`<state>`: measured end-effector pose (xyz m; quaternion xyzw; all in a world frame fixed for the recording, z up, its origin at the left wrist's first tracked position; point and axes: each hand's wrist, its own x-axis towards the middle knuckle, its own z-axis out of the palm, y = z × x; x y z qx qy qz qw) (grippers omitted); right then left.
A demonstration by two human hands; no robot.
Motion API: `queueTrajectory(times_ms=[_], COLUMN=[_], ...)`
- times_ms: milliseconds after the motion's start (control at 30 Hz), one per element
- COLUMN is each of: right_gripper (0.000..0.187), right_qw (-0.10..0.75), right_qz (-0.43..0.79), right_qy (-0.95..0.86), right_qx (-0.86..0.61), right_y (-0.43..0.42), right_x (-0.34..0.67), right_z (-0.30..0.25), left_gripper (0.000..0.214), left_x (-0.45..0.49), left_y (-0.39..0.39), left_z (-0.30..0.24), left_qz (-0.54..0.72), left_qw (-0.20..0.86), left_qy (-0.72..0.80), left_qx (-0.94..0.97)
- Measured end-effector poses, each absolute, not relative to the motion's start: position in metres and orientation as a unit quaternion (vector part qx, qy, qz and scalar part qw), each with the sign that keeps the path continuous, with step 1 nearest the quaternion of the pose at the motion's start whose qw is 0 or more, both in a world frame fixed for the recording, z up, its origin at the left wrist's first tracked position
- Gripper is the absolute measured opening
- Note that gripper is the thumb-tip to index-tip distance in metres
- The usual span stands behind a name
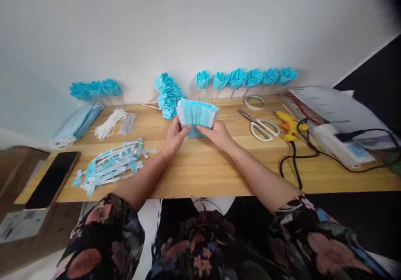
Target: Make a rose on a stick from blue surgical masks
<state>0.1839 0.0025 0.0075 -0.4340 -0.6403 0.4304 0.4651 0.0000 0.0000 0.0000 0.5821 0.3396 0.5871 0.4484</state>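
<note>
Both hands grip a stack of blue and white face mask fabric (196, 112), held up over the middle of the table and fanned wider at its top. My left hand (176, 136) pinches the lower left side, its thumb on the front face. On the lower right side, my right hand (216, 134) does the same, thumb pointing inward. Fingers behind the stack are hidden. Close behind it, a cluster of blue fabric flowers (169, 96) lies on thin sticks. Cut blue and white strips (112, 163) lie in a pile left of my left forearm.
Blue flowers (237, 79) line the wall, with others (95, 89) at left. Scissors (261, 126), a tape roll (255, 102), a yellow glue gun (290, 124) and a power strip (343, 145) with cables lie right. Face masks (78, 123), white cords (109, 122) and a phone (53, 180) are left.
</note>
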Motion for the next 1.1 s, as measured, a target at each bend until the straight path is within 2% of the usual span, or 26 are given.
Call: queueTrajectory(times_ms=[167, 433, 667, 1100], right_gripper=[0.027, 0.035, 0.038, 0.039], right_qw=[0.473, 0.539, 0.457, 0.478], right_qz=[0.432, 0.427, 0.426, 0.408], right_qy=[-0.653, -0.590, -0.629, -0.638], right_qx=[-0.404, -0.424, -0.462, -0.446], right_y=[0.003, 0.000, 0.001, 0.000], right_x=[0.180, 0.185, 0.184, 0.183], right_z=[0.007, 0.017, 0.010, 0.012], left_gripper=[0.054, 0.039, 0.048, 0.037], left_x=[0.001, -0.001, 0.003, 0.002], left_y=[0.000, -0.007, -0.004, -0.007], left_z=[0.000, 0.011, 0.008, 0.011], left_qz=[0.578, 0.601, 0.602, 0.611], left_qw=[0.441, 0.438, 0.440, 0.428], left_qy=[0.343, 0.332, 0.327, 0.352], left_qx=[0.595, 0.581, 0.581, 0.565])
